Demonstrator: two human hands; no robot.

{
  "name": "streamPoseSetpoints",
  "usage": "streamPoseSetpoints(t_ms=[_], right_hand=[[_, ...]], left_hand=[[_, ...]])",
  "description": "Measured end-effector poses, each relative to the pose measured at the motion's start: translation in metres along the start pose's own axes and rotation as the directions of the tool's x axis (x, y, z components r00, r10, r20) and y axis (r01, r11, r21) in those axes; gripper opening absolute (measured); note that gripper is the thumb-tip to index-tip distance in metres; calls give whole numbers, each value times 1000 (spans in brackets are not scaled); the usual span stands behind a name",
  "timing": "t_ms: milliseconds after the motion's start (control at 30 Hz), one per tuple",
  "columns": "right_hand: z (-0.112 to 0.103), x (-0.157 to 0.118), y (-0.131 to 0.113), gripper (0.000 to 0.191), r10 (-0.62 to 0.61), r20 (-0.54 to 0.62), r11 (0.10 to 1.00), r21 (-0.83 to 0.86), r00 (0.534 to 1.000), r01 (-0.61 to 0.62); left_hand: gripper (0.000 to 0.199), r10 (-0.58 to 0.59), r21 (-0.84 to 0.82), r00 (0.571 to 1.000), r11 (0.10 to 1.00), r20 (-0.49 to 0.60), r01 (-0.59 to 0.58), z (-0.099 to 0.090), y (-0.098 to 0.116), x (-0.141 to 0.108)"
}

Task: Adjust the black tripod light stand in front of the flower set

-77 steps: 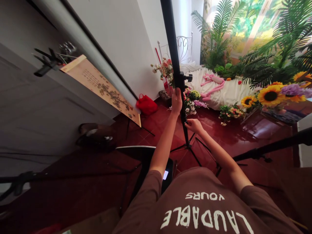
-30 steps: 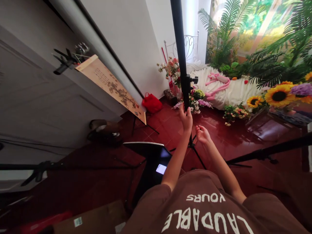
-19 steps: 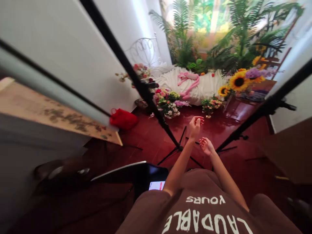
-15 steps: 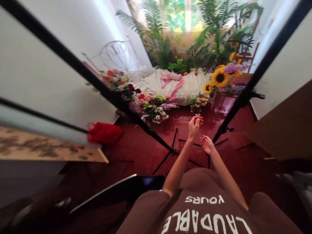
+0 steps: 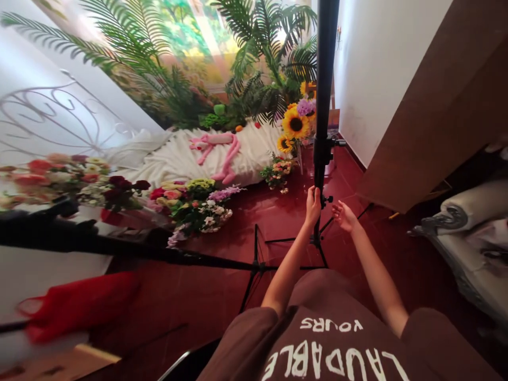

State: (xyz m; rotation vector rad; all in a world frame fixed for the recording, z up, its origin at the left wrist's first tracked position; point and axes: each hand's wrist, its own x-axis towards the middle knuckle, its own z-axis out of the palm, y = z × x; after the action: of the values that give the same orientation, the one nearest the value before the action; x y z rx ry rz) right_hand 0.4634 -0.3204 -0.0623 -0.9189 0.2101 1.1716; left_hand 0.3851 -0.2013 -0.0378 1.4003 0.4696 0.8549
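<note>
A black tripod stand [image 5: 323, 90] rises upright in front of me, with clamps and a small knob [image 5: 328, 199] on its pole. My left hand [image 5: 313, 207] is at the lower pole, its fingers closed against it just left of the knob; the far side of its grip is hidden. To the right of the pole, my right hand [image 5: 344, 216] is held in the air, palm turned inward and fingers apart, holding nothing. A second black stand [image 5: 178, 253] slants in from the left, its legs spread on the floor near the first stand's legs.
Beyond the stands, a pink plush toy [image 5: 218, 142] lies on white draped cloth [image 5: 166, 159]. Flower bunches [image 5: 202, 206], sunflowers [image 5: 296, 124] and palm fronds [image 5: 265, 58] surround it. A red bag [image 5: 79, 304] is at left, a brown panel [image 5: 420, 116] and pale carved furniture [image 5: 468, 211] at right.
My view has turned right, bringing the right stand close to centre. My left hand has come to its pole; my right hand stays open and has risen slightly.
</note>
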Motion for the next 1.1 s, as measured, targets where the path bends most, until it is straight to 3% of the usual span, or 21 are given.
streamPoseSetpoints(t_ms=[200,367,467,567,667,767,833,900,967,1033,1100], right_hand=[[13,19,-25,43,220,228,975,-43,949,-216],[10,39,-34,37,346,310,936,-43,885,-351],[5,49,-36,33,298,365,954,-97,882,-283],[1,54,-35,32,164,368,970,-226,915,-83],[-2,52,-38,26,20,335,891,-433,942,135],[1,48,-48,25,-6,344,813,-545,939,205],[7,43,-56,25,-35,379,705,-647,925,291],[14,39,-63,25,-128,457,483,-747,880,458],[19,34,-65,23,-240,570,232,-752,786,617],[22,28,-63,18,-323,644,83,-710,693,699],[24,21,-61,15,-361,678,-32,-695,640,719]], left_hand=[[50,55,1,998,998,15,-55,4,-13,6],[48,44,-34,999,998,25,-43,4,-16,7],[48,48,-18,999,999,-1,-48,7,-18,7],[49,63,-1,997,998,-34,-63,9,-18,7],[47,63,-6,998,998,-24,-63,9,-18,6],[46,62,-7,998,998,-4,-62,7,-16,6],[46,62,-1,998,998,-1,-62,7,-15,6],[47,64,9,998,998,-8,-64,7,-14,6],[49,60,15,998,998,-19,-60,7,-14,6],[49,44,11,999,999,-23,-44,8,-16,6],[47,27,-4,999,1000,-18,-27,8,-19,6]])
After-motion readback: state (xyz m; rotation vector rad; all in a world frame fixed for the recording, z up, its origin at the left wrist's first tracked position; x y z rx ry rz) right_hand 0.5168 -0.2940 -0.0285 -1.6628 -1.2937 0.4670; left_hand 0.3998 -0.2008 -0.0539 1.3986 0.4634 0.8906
